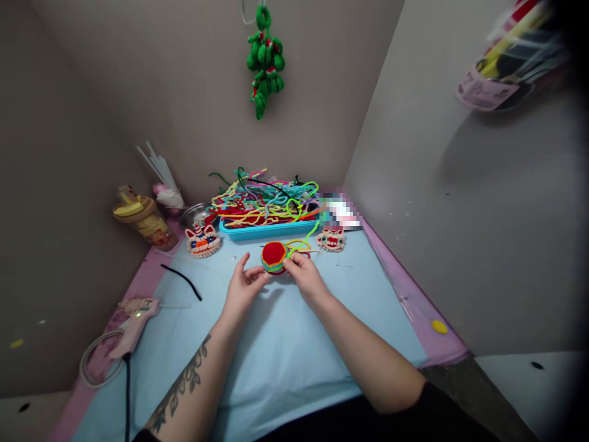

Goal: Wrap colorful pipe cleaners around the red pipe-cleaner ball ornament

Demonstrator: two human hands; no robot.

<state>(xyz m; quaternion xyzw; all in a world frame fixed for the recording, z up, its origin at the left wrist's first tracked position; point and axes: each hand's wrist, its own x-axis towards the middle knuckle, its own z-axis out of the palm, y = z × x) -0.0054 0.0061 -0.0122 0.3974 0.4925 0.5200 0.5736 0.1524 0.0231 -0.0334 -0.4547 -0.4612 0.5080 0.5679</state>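
Note:
A round red coil of pipe cleaners [274,254], edged with blue, yellow and green, stands just above the light blue mat [276,350]. My right hand [304,276] pinches its right edge, where a green pipe cleaner [307,238] runs off toward the tray. My left hand [243,283] is at the coil's lower left, fingers curled and fingertips touching or nearly touching its rim.
A blue tray [267,229] heaped with coloured pipe cleaners stands behind. Two small fuzzy lion faces [202,240] [331,239] flank it. A black pipe cleaner [181,280] and a pink glue gun [133,322] lie left. A yellow cup [140,220] stands far left. A green ornament [265,58] hangs above.

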